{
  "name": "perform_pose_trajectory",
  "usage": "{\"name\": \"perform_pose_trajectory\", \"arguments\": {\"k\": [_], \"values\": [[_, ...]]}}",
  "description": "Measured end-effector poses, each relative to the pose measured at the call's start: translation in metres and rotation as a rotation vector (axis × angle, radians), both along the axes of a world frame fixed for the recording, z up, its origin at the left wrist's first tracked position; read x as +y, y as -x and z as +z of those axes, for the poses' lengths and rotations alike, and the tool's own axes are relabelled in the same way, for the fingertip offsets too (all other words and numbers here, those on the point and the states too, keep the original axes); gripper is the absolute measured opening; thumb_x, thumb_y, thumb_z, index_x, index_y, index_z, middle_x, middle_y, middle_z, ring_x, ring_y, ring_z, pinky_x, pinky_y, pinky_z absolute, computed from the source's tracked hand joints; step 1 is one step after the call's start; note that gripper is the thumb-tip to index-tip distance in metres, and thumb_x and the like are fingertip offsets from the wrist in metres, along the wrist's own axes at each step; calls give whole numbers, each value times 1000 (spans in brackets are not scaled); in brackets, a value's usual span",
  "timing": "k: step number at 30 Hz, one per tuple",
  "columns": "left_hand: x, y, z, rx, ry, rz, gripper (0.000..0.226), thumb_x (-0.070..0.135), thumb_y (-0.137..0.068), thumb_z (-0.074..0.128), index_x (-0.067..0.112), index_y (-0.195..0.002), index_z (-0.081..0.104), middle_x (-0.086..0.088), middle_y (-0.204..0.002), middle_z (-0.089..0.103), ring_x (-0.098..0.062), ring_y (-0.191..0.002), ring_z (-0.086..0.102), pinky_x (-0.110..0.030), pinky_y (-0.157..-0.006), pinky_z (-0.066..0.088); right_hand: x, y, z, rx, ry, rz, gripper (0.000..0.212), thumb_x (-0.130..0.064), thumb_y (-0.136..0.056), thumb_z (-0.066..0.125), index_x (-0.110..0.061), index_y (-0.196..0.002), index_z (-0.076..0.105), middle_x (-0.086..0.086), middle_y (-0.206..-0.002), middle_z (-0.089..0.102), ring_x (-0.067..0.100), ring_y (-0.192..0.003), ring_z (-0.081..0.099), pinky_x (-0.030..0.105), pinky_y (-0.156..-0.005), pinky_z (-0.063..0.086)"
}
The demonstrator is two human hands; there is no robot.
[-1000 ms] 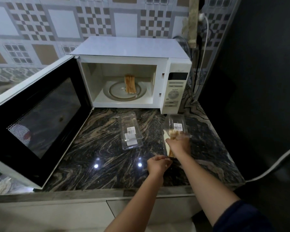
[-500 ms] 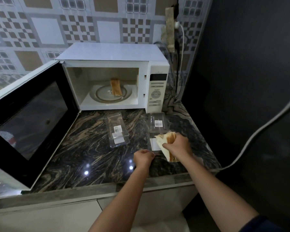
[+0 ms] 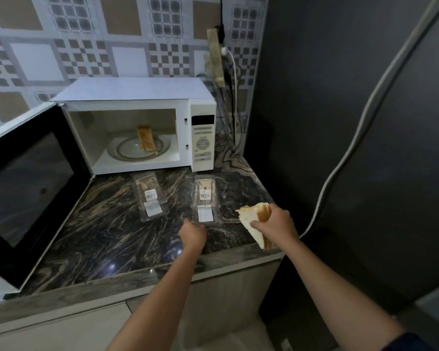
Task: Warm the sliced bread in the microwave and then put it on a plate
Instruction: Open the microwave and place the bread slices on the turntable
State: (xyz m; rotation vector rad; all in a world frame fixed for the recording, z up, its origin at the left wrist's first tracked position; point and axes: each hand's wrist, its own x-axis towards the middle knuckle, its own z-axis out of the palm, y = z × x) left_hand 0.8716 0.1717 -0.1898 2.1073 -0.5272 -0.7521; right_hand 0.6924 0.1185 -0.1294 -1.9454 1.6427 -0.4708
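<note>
Clearly, right hand (image 3: 276, 224) grips bread slices (image 3: 254, 219) above the counter edge (image 3: 238, 252).

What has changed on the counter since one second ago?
The right hand lifted the bread slices out of the right box and carried them off to its right; it still grips them. The left hand stays at that box's near edge, seemingly holding it. The left box, the open microwave and the bread inside stayed as they were.
</note>
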Motion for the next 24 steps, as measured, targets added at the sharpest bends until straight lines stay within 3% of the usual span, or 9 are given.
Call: {"name": "perform_pose_trajectory", "arguments": {"k": [3,6,9,12,15,19,24], "values": [[10,4,-7,-80,-16,-109,47,10,-91,54,-1,-133,38,-21,-138,44,-35,-124,45,-42,-104,40,1,1,8,-13,42,-48,50,-37,-73,72,-14,-114,54,9,-114,57,29,-102,59,34,-76,48],[25,2,-10,-186,-159,-262,61,18,-94,50,5,-146,22,-10,-157,12,-29,-142,24,-39,-113,30,-3,-7,19,-29,95,-79,49,-37,-74,70,-14,-113,53,11,-112,56,31,-99,59,32,-72,45],[43,-10,-15,-248,-251,-402,64,29,-98,41,9,-150,10,-3,-159,-6,-26,-145,13,-41,-115,27,-10,-24,35,-70,170,-101,48,-37,-73,70,-12,-110,54,13,-109,58,33,-96,59,35,-73,48],[62,-32,-21,-279,-316,-506,70,39,-98,36,10,-150,-1,-3,-157,-19,-26,-147,-1,-41,-119,13,-16,-50,49,-109,214,-113,49,-38,-71,71,-11,-109,54,13,-109,60,35,-96,61,39,-75,52],[80,-59,-26,-412,-373,-508,64,38,-100,26,11,-150,-5,-5,-156,-22,-22,-147,-8,-38,-120,2,-18,-87,58,-140,242,-91,52,-37,-71,71,-10,-111,55,15,-112,61,36,-100,60,43,-80,53],[104,-93,-43,-568,-307,-389,61,40,-100,21,13,-150,-1,-6,-159,-12,-17,-147,-6,-40,-119,-1,-22,-140,64,-177,246,-21,49,-31,-72,72,-7,-111,55,17,-113,60,36,-102,59,39,-82,49],[102,-152,-48,-633,-375,-361,59,45,-99,17,22,-150,-3,0,-159,-9,-26,-146,-14,-42,-118,-7,-36,-223,72,-177,255,100,48,-31,-73,71,-7,-111,55,17,-111,62,34,-98,60,34,-73,46]]}}
